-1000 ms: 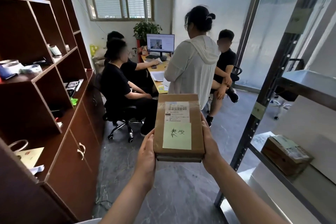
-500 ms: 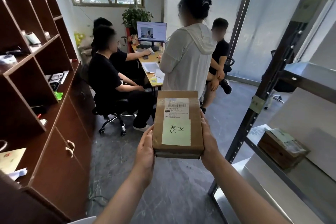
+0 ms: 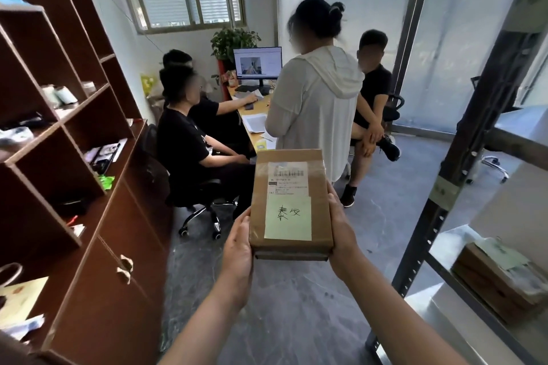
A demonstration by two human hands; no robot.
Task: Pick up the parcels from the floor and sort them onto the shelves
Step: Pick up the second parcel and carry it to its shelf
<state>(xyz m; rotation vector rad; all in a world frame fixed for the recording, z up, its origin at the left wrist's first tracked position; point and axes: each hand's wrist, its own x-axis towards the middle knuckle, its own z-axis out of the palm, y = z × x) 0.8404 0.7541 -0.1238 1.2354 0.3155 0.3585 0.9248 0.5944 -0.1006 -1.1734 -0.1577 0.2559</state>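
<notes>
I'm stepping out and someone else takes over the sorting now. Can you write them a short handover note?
Left hand and right hand: both grip the sides of one parcel, held level in front of the body, label up.
Other parcel: already on the metal shelf to the right.
Done: held parcel is off the floor.
Left: read its label, shelve it. No floor parcels are in view here, so look for any more.
</notes>
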